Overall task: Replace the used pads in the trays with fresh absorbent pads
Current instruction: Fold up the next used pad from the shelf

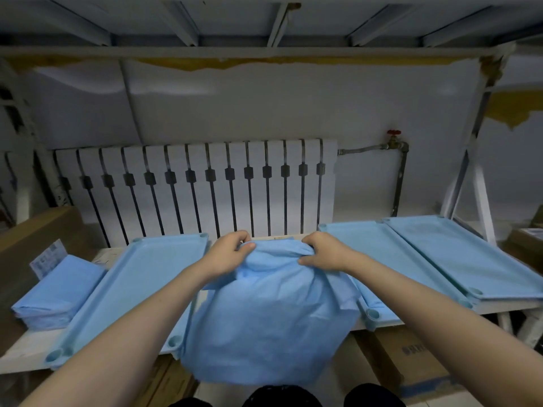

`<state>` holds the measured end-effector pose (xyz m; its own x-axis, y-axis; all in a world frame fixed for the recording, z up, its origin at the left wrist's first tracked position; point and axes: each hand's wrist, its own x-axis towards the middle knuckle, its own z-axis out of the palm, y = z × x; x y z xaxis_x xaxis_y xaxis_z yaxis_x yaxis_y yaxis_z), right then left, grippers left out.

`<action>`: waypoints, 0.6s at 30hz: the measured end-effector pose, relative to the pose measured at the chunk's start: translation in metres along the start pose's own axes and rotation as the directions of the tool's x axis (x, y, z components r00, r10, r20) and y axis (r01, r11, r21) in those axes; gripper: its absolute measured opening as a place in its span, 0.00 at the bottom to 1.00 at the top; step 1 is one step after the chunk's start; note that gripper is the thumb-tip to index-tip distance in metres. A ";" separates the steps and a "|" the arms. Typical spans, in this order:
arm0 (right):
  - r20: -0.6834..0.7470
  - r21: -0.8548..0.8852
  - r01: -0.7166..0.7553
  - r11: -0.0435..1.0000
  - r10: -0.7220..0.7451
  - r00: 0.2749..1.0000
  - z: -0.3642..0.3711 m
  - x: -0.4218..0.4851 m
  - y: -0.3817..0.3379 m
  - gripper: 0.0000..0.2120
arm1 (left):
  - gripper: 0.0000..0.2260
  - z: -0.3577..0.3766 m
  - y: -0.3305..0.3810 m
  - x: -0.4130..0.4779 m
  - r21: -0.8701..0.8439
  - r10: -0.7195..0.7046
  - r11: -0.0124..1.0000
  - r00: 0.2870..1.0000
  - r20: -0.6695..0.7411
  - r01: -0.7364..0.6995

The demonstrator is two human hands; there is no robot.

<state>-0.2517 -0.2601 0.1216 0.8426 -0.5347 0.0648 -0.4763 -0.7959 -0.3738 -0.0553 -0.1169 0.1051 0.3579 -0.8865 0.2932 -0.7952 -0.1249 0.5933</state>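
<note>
Head view, looking forward and down.

- Radiator (194,186): white, ribbed, against the back wall behind the surface (26,348). A pipe runs from its right end.
- Surface: white, with three light-blue trays lying flat on it.
- Left tray (132,283): bare inside, raised rim, round corner sockets.
- Middle tray (390,254) and far-right tray (470,254): side by side with long edges touching, to the right of the hands. Cannot tell whether either is lined.
- Pad (270,333): blue sheet, lifted and bunched along its top edge. It hangs between the left tray and the middle tray. Its lower part drapes past the front edge of the surface, and its sides overlap the near corners of both trays.
- Cardboard box (411,362): under the surface, on the right.
- Stack of folded pads (55,295): blue, at the left end of the surface, just beside the left tray. A printed label stands at its far end.
- Left hand (227,254): fingers curled, gripping the gathered top edge of the pad at its left.
- Right hand (323,251): fingers curled, gripping the same edge at its right. The two hands are near each other and level.
- Valve (393,138): red handle, on the pipe right of the radiator.
</note>
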 end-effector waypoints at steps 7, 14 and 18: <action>-0.187 -0.234 -0.112 0.966 0.068 0.980 -0.018 0.007 -0.003 0.05 | 0.11 -0.030 0.002 -0.006 0.429 -0.206 0.901 0.931 0.301 0.061; -0.050 -0.393 -0.118 0.912 0.107 0.993 -0.033 0.012 -0.001 0.06 | 0.10 -0.048 -0.025 -0.008 0.371 -0.389 0.855 0.921 -0.006 0.363; -0.058 -0.341 -0.218 0.915 0.211 0.976 -0.034 0.024 0.000 0.12 | 0.10 -0.044 -0.027 0.000 -0.004 -0.550 0.834 0.829 -0.100 0.552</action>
<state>-0.2404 -0.2822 0.1549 0.7070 -0.7062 0.0382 -0.7050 -0.7080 -0.0409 -0.0129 -0.0941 0.1219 0.7828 -0.6222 -0.0083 -0.4635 -0.5920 0.6593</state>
